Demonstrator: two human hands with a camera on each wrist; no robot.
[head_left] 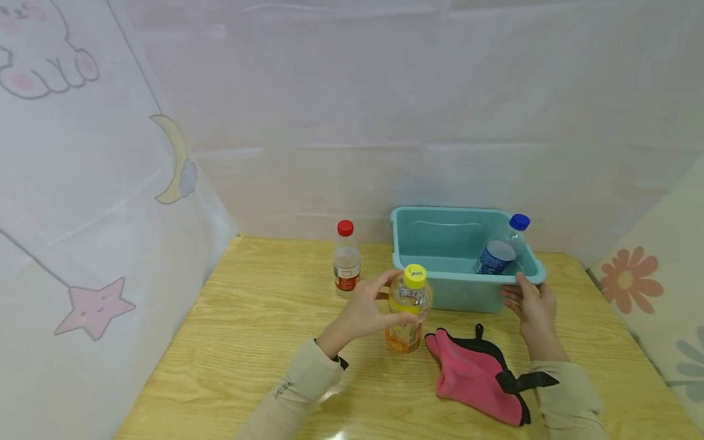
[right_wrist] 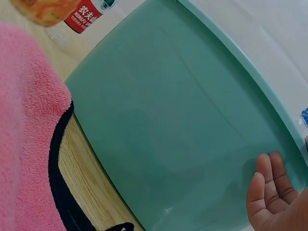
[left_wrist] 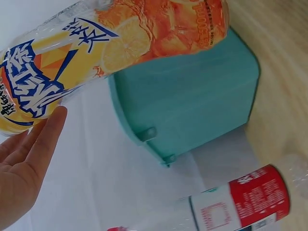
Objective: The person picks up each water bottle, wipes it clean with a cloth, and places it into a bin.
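Note:
My left hand [head_left: 367, 311] grips a clear bottle [head_left: 408, 305] with a yellow cap and a yellow-orange label, thumb in front and fingers behind. That bottle stands upright in front of a teal plastic bin [head_left: 456, 278]; whether its base touches the table I cannot tell. At the bin's front right corner, my right hand [head_left: 535, 308] holds the rim, with the fingers [right_wrist: 270, 185] against the outer wall. Inside the bin a blue-capped bottle [head_left: 499, 249] with a blue label leans to the right. A red-capped bottle [head_left: 346, 263] with a red-and-white label stands left of the bin.
A pink cloth [head_left: 475, 379] with black edging and a black strap lies on the wooden table [head_left: 247, 342] in front of the bin, beside my right forearm. Behind the table hangs a pale printed sheet [head_left: 308, 122], close to the bin's back.

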